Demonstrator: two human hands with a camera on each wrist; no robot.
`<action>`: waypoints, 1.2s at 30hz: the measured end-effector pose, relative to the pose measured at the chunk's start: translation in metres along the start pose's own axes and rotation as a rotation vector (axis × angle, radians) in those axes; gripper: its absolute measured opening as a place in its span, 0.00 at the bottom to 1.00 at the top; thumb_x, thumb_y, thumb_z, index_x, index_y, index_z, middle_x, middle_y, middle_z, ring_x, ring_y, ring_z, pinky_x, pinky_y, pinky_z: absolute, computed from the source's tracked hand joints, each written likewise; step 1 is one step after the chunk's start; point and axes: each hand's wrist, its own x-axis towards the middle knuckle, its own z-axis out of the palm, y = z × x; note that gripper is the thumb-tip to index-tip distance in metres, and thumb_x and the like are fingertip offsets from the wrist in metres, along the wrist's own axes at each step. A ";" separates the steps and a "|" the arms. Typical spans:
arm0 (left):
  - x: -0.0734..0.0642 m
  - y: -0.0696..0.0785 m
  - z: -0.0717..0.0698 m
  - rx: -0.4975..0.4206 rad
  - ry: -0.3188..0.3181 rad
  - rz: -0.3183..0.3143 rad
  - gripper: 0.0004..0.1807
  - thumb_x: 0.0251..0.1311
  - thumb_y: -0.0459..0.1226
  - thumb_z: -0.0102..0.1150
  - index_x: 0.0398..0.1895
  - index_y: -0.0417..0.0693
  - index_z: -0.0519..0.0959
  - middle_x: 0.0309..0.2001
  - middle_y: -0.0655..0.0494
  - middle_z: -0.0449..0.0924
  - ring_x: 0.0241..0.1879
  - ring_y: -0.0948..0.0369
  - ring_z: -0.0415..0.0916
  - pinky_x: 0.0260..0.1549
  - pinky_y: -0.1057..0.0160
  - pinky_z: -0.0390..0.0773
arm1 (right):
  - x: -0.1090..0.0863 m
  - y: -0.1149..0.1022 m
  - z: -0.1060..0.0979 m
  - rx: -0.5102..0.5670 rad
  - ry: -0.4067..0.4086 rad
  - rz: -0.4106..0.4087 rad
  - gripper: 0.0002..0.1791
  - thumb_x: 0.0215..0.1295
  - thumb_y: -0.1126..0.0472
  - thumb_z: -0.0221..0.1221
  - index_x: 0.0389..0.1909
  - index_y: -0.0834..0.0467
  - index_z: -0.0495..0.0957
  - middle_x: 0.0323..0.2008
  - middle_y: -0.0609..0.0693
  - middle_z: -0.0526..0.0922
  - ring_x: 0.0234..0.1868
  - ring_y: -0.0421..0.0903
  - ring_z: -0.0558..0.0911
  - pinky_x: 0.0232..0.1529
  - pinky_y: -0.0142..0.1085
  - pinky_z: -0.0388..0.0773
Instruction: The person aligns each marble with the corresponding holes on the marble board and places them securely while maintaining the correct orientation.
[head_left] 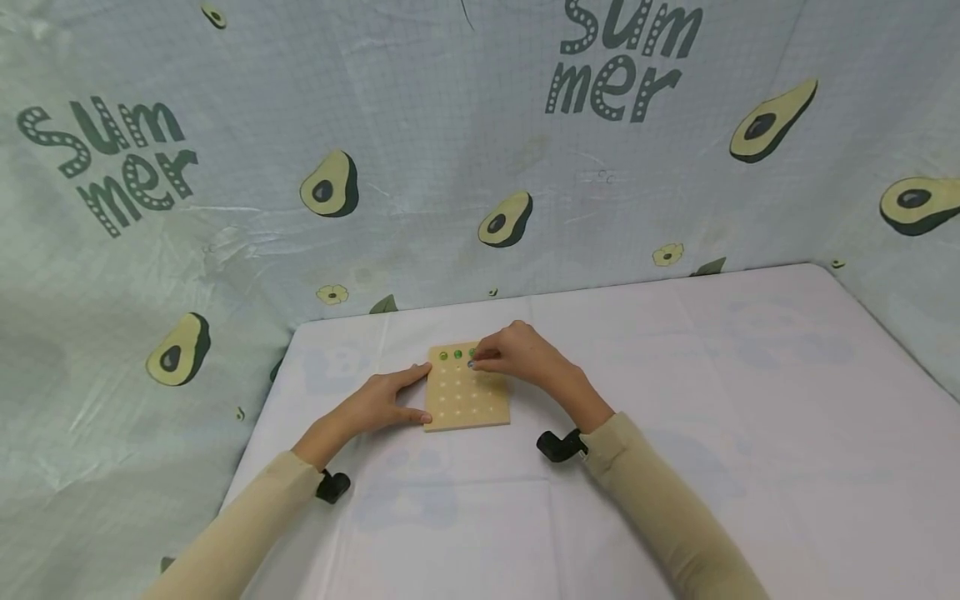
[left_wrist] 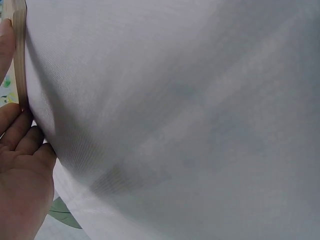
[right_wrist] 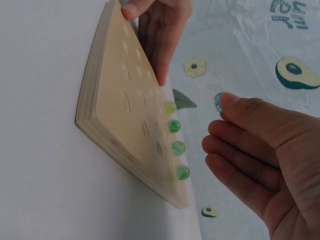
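A square wooden board (head_left: pixel 450 421) with rows of round hollows lies on the table. My left hand (head_left: pixel 378 404) rests along its left side, thumb at the near corner and index finger farther up the edge. Between thumb and fingertip, my right hand (head_left: pixel 528 357) pinches a blue glass marble (right_wrist: pixel 218 102) over the far part of the board. Along the far row sit a yellowish marble (right_wrist: pixel 170 107) and green marbles, one of them a swirled green marble (right_wrist: pixel 178 148). In the head view the right fingers partly cover that row's right end.
A white cloth (head_left: pixel 480 517) covers the table around the board. Behind it rises a pale backdrop (head_left: pixel 420 250) printed with avocados and lettering. A black wrist camera (head_left: pixel 558 447) sits below the right wrist, and another black camera (head_left: pixel 333 487) below the left.
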 end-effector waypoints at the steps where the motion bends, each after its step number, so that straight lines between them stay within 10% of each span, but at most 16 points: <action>1: 0.000 0.000 0.000 0.001 -0.001 -0.002 0.54 0.55 0.57 0.73 0.81 0.51 0.57 0.78 0.43 0.55 0.77 0.46 0.53 0.73 0.43 0.61 | 0.002 -0.001 0.002 -0.002 -0.006 0.012 0.09 0.66 0.56 0.68 0.42 0.56 0.90 0.36 0.46 0.91 0.34 0.35 0.86 0.36 0.26 0.82; 36: -0.001 -0.001 -0.002 -0.001 0.004 0.043 0.54 0.55 0.57 0.73 0.81 0.50 0.57 0.78 0.43 0.55 0.77 0.47 0.54 0.72 0.44 0.62 | 0.058 -0.021 0.027 -0.125 -0.181 0.135 0.10 0.68 0.54 0.68 0.44 0.53 0.91 0.40 0.44 0.90 0.36 0.37 0.83 0.41 0.30 0.81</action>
